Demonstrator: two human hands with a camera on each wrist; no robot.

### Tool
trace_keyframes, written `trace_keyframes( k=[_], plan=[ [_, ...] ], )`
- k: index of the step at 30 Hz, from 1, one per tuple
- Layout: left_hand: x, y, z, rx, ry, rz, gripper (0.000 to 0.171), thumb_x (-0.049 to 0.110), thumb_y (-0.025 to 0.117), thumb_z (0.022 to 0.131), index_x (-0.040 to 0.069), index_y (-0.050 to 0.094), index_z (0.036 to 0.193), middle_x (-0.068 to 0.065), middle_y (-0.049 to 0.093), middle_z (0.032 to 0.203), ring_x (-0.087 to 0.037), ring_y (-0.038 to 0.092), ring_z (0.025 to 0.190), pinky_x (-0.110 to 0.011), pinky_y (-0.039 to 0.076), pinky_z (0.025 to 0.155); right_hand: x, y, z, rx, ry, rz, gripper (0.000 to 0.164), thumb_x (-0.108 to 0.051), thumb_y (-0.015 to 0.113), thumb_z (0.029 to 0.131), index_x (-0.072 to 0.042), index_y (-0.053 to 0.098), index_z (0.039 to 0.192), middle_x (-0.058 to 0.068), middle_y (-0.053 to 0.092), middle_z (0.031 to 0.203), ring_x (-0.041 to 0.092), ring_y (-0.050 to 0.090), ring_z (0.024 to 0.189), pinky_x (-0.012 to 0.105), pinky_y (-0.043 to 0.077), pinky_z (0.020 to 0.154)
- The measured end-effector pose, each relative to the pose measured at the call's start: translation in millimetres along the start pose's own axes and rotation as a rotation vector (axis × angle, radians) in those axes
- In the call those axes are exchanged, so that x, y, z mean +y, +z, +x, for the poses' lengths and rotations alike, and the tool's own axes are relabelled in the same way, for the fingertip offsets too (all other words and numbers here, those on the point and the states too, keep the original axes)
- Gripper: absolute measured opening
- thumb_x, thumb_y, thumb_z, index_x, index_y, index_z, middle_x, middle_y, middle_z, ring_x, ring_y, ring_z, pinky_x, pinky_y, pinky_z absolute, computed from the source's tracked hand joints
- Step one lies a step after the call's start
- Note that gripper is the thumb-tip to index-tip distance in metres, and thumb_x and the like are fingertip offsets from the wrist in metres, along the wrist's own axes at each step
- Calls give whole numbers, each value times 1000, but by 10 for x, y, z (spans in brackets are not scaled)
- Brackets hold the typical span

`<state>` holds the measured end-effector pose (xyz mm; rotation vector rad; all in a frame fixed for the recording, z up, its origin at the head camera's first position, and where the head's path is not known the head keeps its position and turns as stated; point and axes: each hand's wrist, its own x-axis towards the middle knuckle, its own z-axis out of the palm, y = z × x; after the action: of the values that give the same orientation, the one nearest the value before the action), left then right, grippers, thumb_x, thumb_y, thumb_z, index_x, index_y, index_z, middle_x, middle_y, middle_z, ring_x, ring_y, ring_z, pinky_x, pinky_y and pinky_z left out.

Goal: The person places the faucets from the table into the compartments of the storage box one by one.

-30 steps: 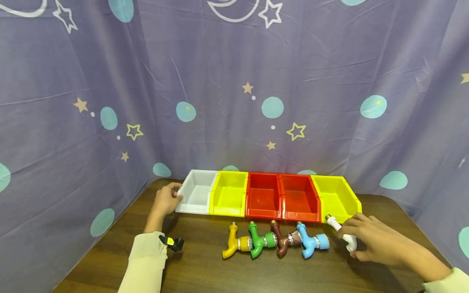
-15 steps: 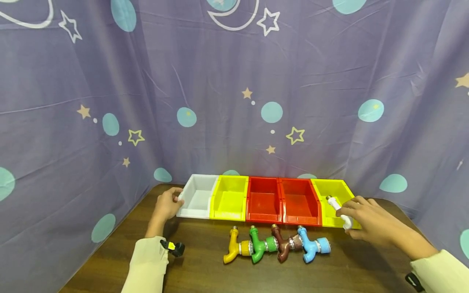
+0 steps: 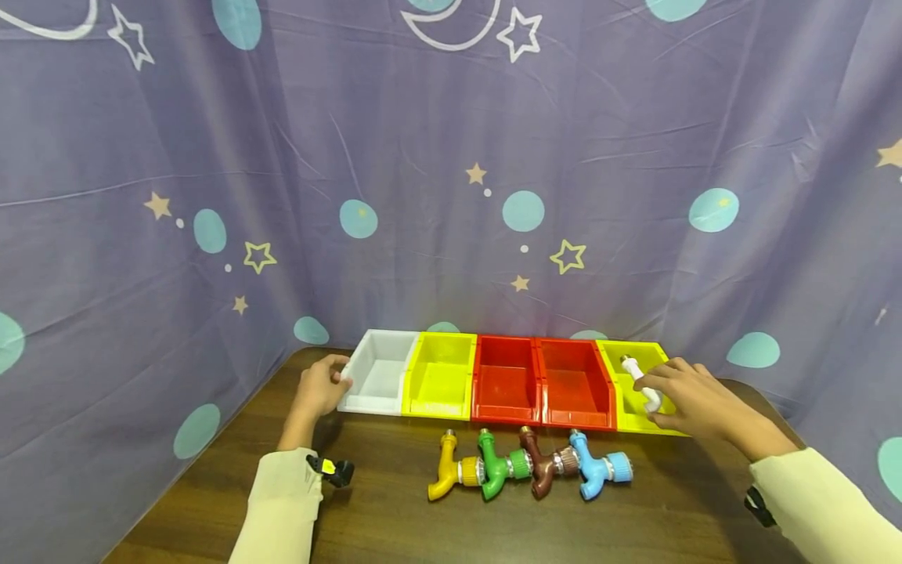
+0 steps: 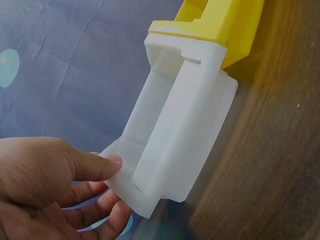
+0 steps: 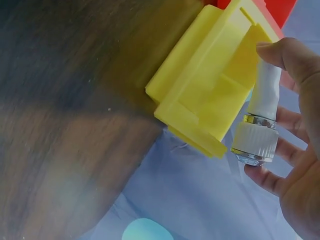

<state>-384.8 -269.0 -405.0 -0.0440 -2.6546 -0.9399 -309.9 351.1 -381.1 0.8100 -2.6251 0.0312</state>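
My right hand (image 3: 694,401) grips a white tap (image 5: 256,137) over the rightmost yellow bin (image 3: 634,423). In the right wrist view the thumb lies on the tap's spout end, and the fingers reach round behind its ribbed white handle. The tap's brass threaded end points away from me in the head view. At the far left my left hand (image 3: 320,389) pinches the side wall of the white bin (image 4: 185,100), thumb on the inner side and fingers outside.
Between the outer bins stand another yellow bin (image 3: 437,407) and two red bins (image 3: 506,411) (image 3: 578,415). In front lie a yellow tap (image 3: 449,470), a green tap (image 3: 496,470), a brown tap (image 3: 543,466) and a blue tap (image 3: 593,468). A patterned curtain (image 3: 423,157) hangs behind.
My right hand has lifted the white tap from in front of the right yellow bin and carried it forward over that bin. The left hand has stayed on the white bin.
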Motion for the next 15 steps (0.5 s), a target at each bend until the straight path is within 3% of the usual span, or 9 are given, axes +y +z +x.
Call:
trace_keyframes(
  k=[9,15],
  plan=[
    [1,-8,6,-11,-6,-16,46,6,73,91,1,61,135,-15,67,97,-31,62,89,-44,52,76,27,58,202,-69,65,64,35,-23,84,79,-16,68,109,-5,70,104,32,54,101,43,38,73],
    [-8,-10,-2,-12,-2,-13,45,6,73,91,1,61,134,-16,67,97,-32,62,90,-45,52,78,110,175,291,-121,81,94,37,-23,86,78,-15,70,110,1,72,108,35,55,104,47,40,75]
  ],
)
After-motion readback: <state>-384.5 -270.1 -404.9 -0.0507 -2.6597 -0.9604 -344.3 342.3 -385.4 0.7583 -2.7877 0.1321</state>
